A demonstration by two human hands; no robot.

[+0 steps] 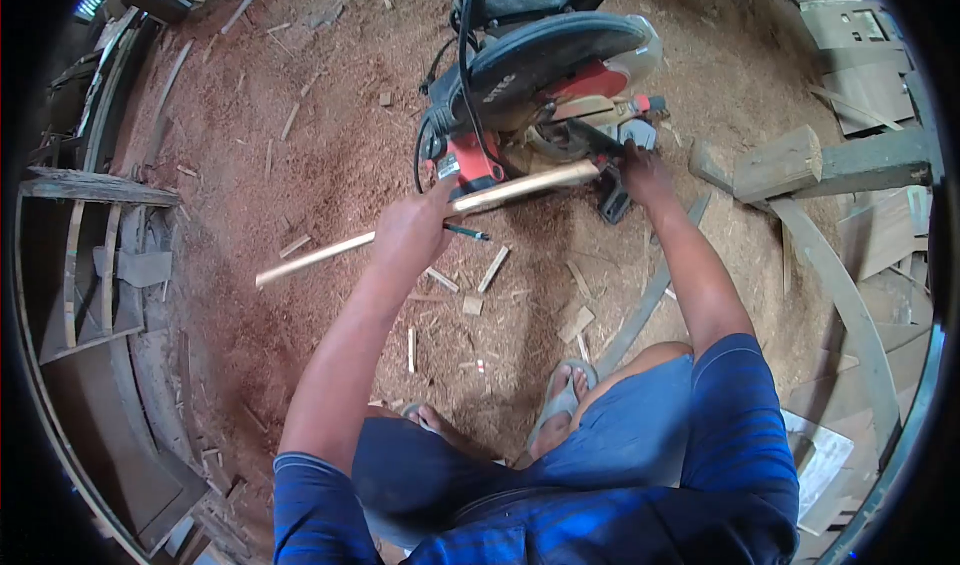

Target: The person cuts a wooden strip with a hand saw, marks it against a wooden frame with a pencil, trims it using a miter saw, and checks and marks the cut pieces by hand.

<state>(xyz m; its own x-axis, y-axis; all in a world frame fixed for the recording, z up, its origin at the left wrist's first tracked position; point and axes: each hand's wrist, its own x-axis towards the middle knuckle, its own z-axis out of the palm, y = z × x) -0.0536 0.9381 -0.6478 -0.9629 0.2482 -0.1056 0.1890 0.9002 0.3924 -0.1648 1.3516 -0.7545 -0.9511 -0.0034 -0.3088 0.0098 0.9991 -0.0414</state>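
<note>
A long, thin wooden strip (525,187) lies at a slant across the front of a red and black miter saw (545,60). My left hand (410,233) is closed around the strip near its middle, and a dark pencil or pen (468,233) sticks out from under the same hand. At the strip's right end, my right hand (648,177) is at the saw's base, beside a grey block-like part (637,135). Its fingers are bent against dark saw parts; what they grip is partly hidden. The saw blade is mostly covered by its large guard.
Sawdust and several wood offcuts (493,269) cover the ground around my sandalled feet (562,395). A wooden beam with a block (780,163) juts in from the right, near a curved board (845,295). Wooden framing (100,190) stands at left. A black cable (465,75) hangs over the saw.
</note>
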